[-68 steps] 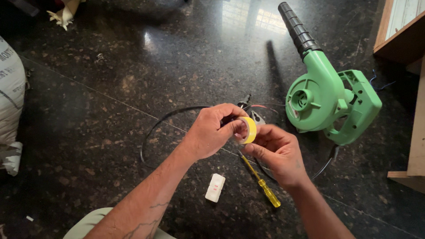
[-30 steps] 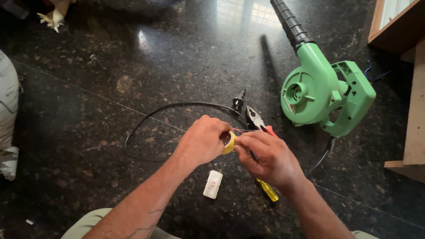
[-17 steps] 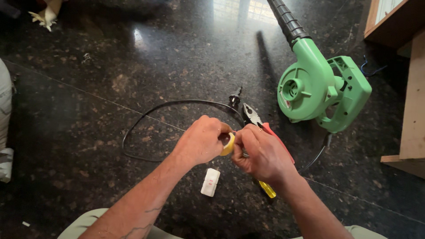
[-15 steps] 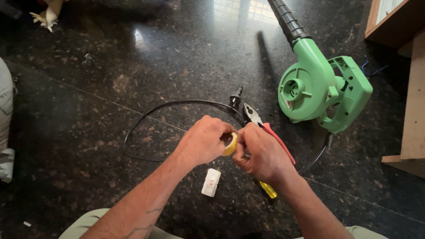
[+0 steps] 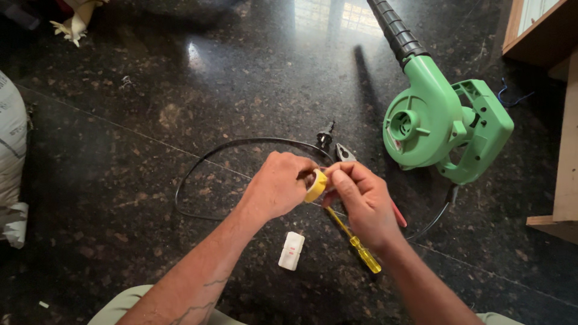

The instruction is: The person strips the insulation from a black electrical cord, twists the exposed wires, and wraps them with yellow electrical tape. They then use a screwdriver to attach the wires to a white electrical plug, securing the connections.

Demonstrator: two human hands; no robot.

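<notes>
Since a moment ago both hands stay together at the frame's centre: the left hand (image 5: 278, 191) keeps its grip clamped on the yellow tape roll (image 5: 315, 186), and the right hand (image 5: 361, 201) pinches beside it, above the black cord (image 5: 198, 171); only the view shifted.

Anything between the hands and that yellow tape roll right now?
Nothing visible. The left hand and right hand both grip the yellow tape roll directly, above the black cord on the floor.
</notes>
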